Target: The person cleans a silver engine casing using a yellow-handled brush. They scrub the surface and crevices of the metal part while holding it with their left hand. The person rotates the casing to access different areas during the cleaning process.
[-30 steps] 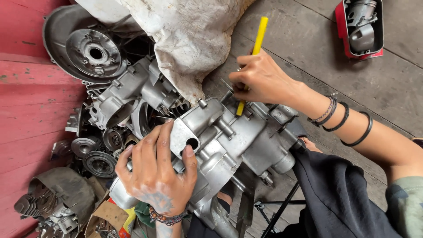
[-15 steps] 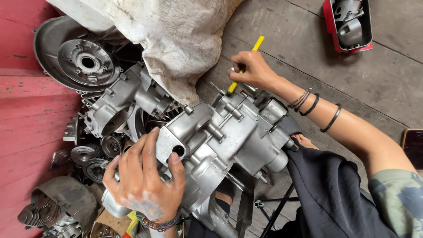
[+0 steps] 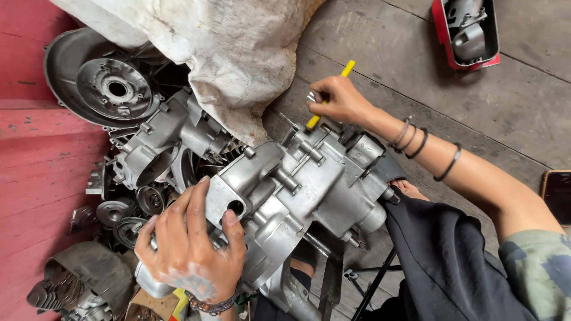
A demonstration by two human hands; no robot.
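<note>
A grey cast-metal engine case (image 3: 297, 190) lies tilted across the person's lap, in the middle of the view, over dark cloth (image 3: 440, 261). Its surface is dull silver aluminium, smooth on the broad faces and broken by ribs, round bosses, bolt tubes and a dark round hole near its left end. A thin steel stud pokes out of the lower edge.

The left hand (image 3: 187, 249) is spread flat on the case's left end, fingers splayed over the rim and thumb beside the hole, pressing on it rather than closed around it. The right hand (image 3: 339, 100) is clenched around a slim yellow tool (image 3: 333, 89), a straight plastic-looking stick whose lower tip touches the top edge of the case and whose upper end sticks out past the knuckles. Dark bands circle that wrist.

To the left, a heap of similar grey engine parts (image 3: 160, 142) rests against red boards (image 3: 35, 172): a round dished cover (image 3: 98, 80), smaller finned and toothed pieces. A dirty, creased white sack (image 3: 232, 53) drapes over the heap. On the grey plank floor (image 3: 386, 47), well apart at top right, a red tray (image 3: 467, 32) holds more grey metal parts.
</note>
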